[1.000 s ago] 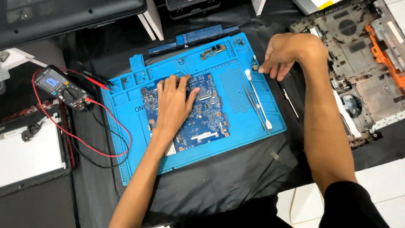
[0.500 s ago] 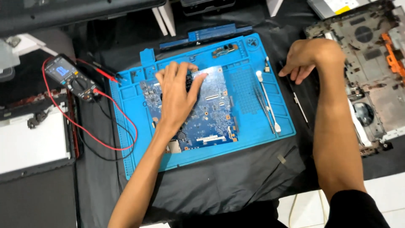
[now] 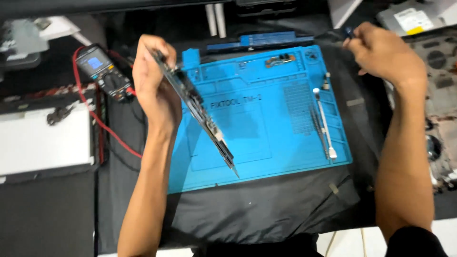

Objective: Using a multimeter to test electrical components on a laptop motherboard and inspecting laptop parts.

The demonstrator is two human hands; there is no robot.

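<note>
Head view, the only one. The left hand (image 3: pixel 151 90) has its grip closed on a circuit board (image 3: pixel 197 107), holding it at the top end. The board is lifted off the blue work mat (image 3: pixel 285 157) and tilted up on its edge, so only the thin side w/ components shows. It runs diagonal from near the mat's far-left corner down toward the mat's near edge, and its lower tip is over the mat's near-left part. I cannot tell if this tip touches the mat.

The right hand (image 3: pixel 383 54) is above the far-right corner of the mat, a bit beyond its edge. Its grip is closed around a small dark tool (image 3: pixel 349 32); only the tip shows betw. the fingers, blurred, so the kind of tool is not clear.

On the mat's right side lie a white spudger (image 3: pixel 323 123) and thin tweezers (image 3: pixel 316 128), just beside each other, parallel to the right edge. A multimeter (image 3: pixel 102 71) w/ red lead wire (image 3: pixel 102 128) sits on the counter left of the mat, near the left hand. An opened laptop chassis (image 3: pixel 440 81) is at the counter's right edge. A black cloth (image 3: pixel 266 209) covers the counter under the mat's near edge.
</note>
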